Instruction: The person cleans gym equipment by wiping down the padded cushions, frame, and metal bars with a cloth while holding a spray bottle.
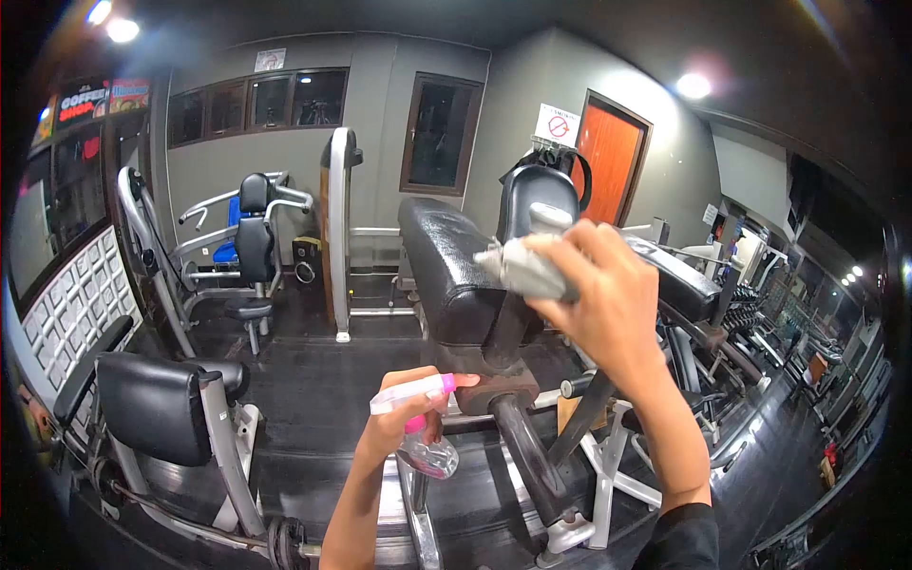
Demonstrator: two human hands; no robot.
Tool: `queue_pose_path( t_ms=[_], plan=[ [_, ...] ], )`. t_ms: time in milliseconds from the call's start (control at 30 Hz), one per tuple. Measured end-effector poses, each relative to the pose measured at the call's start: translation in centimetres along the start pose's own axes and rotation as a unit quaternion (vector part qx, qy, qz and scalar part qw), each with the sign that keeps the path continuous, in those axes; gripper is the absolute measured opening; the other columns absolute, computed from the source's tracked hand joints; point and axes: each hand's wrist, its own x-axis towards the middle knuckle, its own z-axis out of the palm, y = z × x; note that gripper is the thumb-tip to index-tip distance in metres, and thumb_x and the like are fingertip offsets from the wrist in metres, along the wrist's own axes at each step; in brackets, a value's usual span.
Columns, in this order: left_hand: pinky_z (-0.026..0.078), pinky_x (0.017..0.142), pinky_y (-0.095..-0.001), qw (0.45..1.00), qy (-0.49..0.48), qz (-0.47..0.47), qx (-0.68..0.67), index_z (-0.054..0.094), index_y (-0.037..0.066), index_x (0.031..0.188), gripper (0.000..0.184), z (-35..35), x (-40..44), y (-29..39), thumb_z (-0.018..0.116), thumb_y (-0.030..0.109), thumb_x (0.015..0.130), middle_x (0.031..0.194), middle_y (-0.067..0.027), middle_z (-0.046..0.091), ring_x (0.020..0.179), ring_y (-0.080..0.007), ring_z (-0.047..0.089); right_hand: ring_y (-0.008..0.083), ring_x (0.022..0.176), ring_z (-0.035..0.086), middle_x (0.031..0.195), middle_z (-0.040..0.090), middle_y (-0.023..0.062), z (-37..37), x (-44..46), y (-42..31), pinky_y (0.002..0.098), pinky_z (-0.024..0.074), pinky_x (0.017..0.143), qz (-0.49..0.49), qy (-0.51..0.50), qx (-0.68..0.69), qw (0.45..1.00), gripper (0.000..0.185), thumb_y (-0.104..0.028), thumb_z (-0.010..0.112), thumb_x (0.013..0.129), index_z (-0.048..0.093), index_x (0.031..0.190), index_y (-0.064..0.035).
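My left hand (404, 413), low in the middle of the view, is closed around a clear spray bottle (429, 456) with a pink and white spray head. Above and to the right, my right hand (603, 294) grips a crumpled light grey cloth (534, 270), slightly blurred. The cloth is at the right side of a long black padded cushion (446, 261) on a gym machine; whether it touches the pad I cannot tell. Shiny patches show on the cushion's top. Behind my right hand rises a black backrest (540, 198).
A black padded seat machine (157, 404) with a bar stands at the lower left. Another machine (255, 247) is near the back wall. A second black pad (670, 275) lies to the right, with metal frames below. An orange door (608, 157) is behind.
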Motion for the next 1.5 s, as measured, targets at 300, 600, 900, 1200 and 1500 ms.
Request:
queue_pose_path(
  t_ms=[300, 600, 900, 1200, 1500],
  plan=[
    [0.045, 0.042, -0.0267, 0.999, 0.012, -0.029, 0.032, 0.066, -0.013, 0.103, 0.042, 0.7, 0.0, 1.3, 0.052, 0.023, 0.085, 0.059, -0.007, 0.055, 0.041, -0.0139, 0.052, 0.0238, 0.082, 0.067, 0.084, 0.062, 0.0052, 2.2, 0.1, -4.8, 0.0394, 0.0543, 0.063, 0.016, -0.215, -0.052, 0.975, 0.035, -0.029, 0.082, 0.067, 0.064, 0.09, -0.0092],
    [0.044, 0.04, -0.0264, 1.0, -0.006, 0.024, -0.004, 0.059, -0.009, 0.081, 0.036, 0.1, 0.2, 0.0, 0.053, 0.026, 0.085, 0.081, -0.02, 0.068, 0.04, -0.0149, 0.053, 0.0257, 0.079, 0.062, 0.087, 0.063, 0.0047, 0.9, 0.5, 0.9, 0.037, 0.0508, 0.067, 0.026, 0.067, 0.095, 0.993, 0.046, -0.021, 0.084, 0.059, 0.068, 0.101, -0.0127],
    [0.044, 0.041, -0.0266, 0.999, 0.006, -0.017, 0.033, 0.056, -0.003, 0.075, 0.029, -0.7, 0.0, 0.3, 0.056, 0.024, 0.084, 0.084, -0.0216, 0.064, 0.041, -0.015, 0.054, 0.023, 0.067, 0.059, 0.075, 0.053, 0.0037, 6.5, -7.3, 0.4, 0.0354, 0.0511, 0.056, -0.068, 0.037, 0.243, 0.967, 0.055, -0.013, 0.076, 0.051, 0.069, 0.105, -0.0139],
    [0.043, 0.038, -0.0264, 1.0, 0.027, -0.007, 0.005, 0.055, -0.004, 0.072, 0.032, 0.2, 0.0, 0.3, 0.056, 0.027, 0.078, 0.107, -0.0354, 0.065, 0.038, -0.0156, 0.053, 0.027, 0.087, 0.065, 0.098, 0.063, 0.0136, 8.6, -3.2, 0.1, 0.0355, 0.0502, 0.074, 0.178, 0.298, 0.306, 0.887, 0.036, -0.007, 0.073, 0.078, 0.058, 0.11, -0.0032],
    [0.045, 0.04, -0.0272, 1.0, 0.029, -0.001, -0.005, 0.059, -0.008, 0.078, 0.034, -0.5, -0.1, -0.6, 0.056, 0.026, 0.078, 0.097, -0.0304, 0.068, 0.04, -0.016, 0.055, 0.021, 0.096, 0.067, 0.1, 0.068, 0.0177, 6.7, -9.7, -3.5, 0.0332, 0.0499, 0.085, 0.324, 0.052, 0.466, 0.822, 0.028, -0.009, 0.06, 0.094, 0.052, 0.12, -0.0009]
  ],
)
